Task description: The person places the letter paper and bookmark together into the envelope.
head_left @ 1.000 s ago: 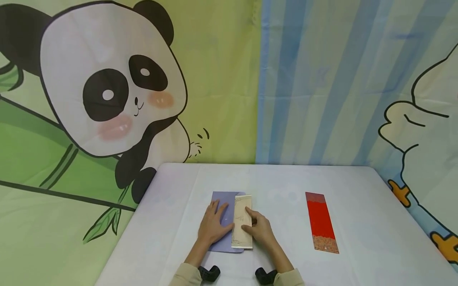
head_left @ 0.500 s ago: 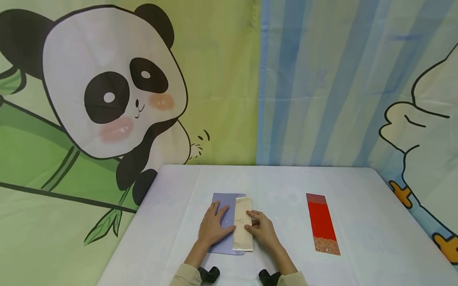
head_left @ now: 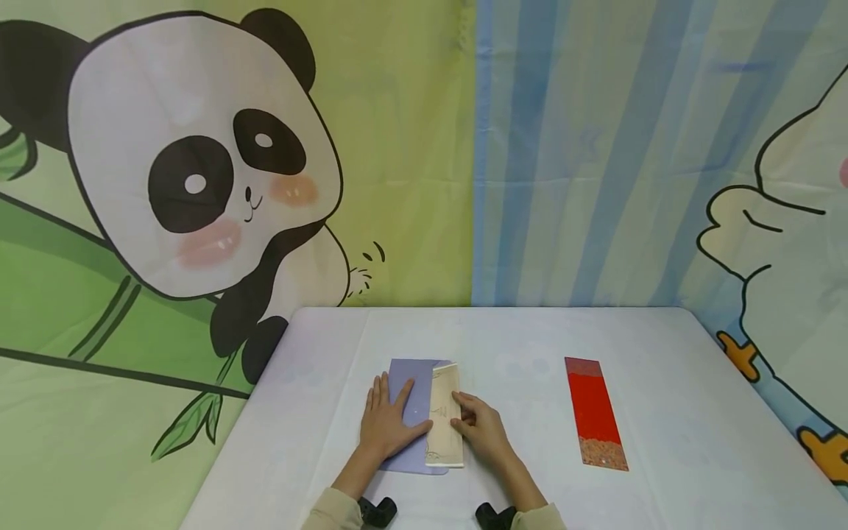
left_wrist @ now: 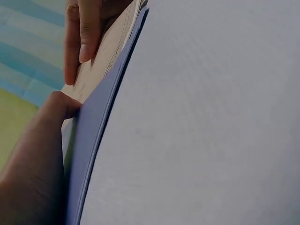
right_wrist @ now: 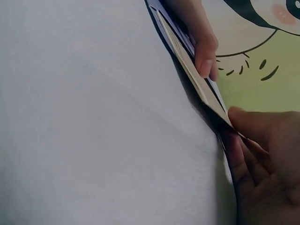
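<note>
A flat lavender folder or booklet (head_left: 416, 403) lies on the white table. Over its right side is a long cream folded paper (head_left: 442, 419) with fine dark print. My left hand (head_left: 384, 428) rests spread on the folder, thumb tip at the paper's left edge. At the opposite edge, my right hand (head_left: 486, 433) pinches the paper between thumb and fingers. In the right wrist view that edge of the cream paper (right_wrist: 199, 84) is lifted a little, the right thumb (right_wrist: 251, 123) on top and fingers below. The folder's part beneath the paper is hidden.
A red strip (head_left: 592, 412) with speckled gold ends lies flat on the right of the white table (head_left: 517, 338). Black wrist devices (head_left: 493, 517) sit at both cuffs. Behind the table hangs a printed curtain (head_left: 397, 147) with a panda.
My left hand has shifted slightly left, its fingers spread wider. My right hand keeps its pinch on the cream paper's right edge. The view has tilted a little.
</note>
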`<state>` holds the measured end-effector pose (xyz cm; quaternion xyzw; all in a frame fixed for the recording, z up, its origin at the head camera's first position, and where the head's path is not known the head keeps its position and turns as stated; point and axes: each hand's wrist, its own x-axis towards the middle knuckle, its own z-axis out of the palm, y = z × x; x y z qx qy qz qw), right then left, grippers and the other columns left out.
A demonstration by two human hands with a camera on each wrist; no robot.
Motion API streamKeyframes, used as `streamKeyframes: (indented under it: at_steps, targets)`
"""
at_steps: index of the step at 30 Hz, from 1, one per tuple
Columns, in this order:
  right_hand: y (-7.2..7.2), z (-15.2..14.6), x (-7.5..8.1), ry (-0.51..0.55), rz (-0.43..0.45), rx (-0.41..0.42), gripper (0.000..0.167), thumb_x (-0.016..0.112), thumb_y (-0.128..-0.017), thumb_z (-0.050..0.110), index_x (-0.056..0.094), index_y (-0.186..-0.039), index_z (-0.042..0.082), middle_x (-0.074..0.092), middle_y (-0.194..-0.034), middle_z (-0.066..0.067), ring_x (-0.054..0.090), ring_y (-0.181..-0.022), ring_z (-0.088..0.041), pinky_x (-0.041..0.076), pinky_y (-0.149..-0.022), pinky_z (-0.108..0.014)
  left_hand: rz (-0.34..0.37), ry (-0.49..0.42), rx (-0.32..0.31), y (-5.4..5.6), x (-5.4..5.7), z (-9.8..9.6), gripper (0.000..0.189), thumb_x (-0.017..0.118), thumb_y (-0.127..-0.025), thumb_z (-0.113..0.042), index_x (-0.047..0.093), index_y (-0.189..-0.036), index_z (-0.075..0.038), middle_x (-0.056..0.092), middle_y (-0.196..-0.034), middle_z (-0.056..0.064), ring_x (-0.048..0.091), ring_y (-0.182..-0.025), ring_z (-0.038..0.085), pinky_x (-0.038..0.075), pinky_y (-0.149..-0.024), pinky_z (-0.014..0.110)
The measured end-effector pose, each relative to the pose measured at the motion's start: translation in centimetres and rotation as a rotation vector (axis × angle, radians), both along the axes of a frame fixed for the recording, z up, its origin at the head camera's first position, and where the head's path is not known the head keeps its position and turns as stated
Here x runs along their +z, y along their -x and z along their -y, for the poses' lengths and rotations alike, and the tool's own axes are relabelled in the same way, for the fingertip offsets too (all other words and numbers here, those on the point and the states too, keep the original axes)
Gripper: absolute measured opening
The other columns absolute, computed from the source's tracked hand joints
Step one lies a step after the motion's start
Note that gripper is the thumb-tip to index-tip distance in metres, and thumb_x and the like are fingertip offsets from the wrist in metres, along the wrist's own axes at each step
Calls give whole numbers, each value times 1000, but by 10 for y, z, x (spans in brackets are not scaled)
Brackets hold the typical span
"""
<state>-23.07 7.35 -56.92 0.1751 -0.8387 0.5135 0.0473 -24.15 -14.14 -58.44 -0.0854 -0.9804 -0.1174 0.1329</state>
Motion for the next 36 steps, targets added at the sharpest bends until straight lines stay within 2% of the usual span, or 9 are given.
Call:
streamKeyframes:
  at_steps: [5, 10, 12, 17, 27, 31, 36]
  targets:
    - [1, -6, 3, 16, 44, 82, 50, 65, -83, 1, 49, -129, -4, 55, -123, -19, 58, -82, -12, 50, -68, -22, -19, -4, -5, 1, -4, 1, 91, 49, -68, -78, 41, -140, -24, 20, -146, 27, 15, -136, 40, 17, -108, 49]
    - [4, -9, 5, -20, 85, 159, 54, 67, -81, 3, 48, -132, -1, 64, -94, -8, 57, -78, -10, 49, -66, -23, -21, -9, -7, 1, -4, 2, 88, 49, -70, -76, 42, -140, -23, 19, -146, 28, 14, -136, 41, 16, -108, 49]
    - [6, -8, 5, -57, 83, 158, 55, 70, -80, 6, 50, -131, 1, 62, -83, -2, 56, -73, -8, 48, -62, -22, -5, -8, -9, 1, -4, 3, 88, 48, -71, -76, 41, -141, -23, 18, -147, 28, 13, -136, 41, 14, -108, 49]
    - [7, -4, 8, -88, 76, 126, 57, 74, -76, 8, 52, -129, 1, 60, -72, 3, 53, -63, -5, 46, -54, -22, 17, -21, -4, 0, -4, 3, 88, 47, -72, -76, 39, -142, -23, 16, -148, 27, 11, -137, 39, 12, -109, 48]
    - [5, 4, 8, 22, 158, 87, 60, 75, -74, 5, 52, -129, -1, 65, -66, -2, 56, -56, -7, 42, -48, -21, 12, -39, -2, 1, -6, 2, 87, 48, -72, -75, 41, -141, -23, 17, -147, 27, 12, -137, 39, 12, -109, 47]
    - [4, 8, 8, 38, 149, 82, 59, 74, -75, 4, 51, -129, -2, 66, -66, -3, 56, -56, -6, 43, -49, -21, -5, -41, -10, 0, -4, 1, 86, 48, -72, -75, 42, -140, -22, 19, -146, 28, 15, -136, 40, 14, -109, 47]
    - [4, 12, 7, 15, 126, 123, 59, 74, -75, 6, 51, -130, 1, 65, -70, 0, 57, -60, -5, 46, -53, -22, -17, -40, -9, -1, -4, 2, 86, 48, -72, -75, 43, -140, -22, 20, -146, 28, 16, -135, 40, 15, -108, 48]
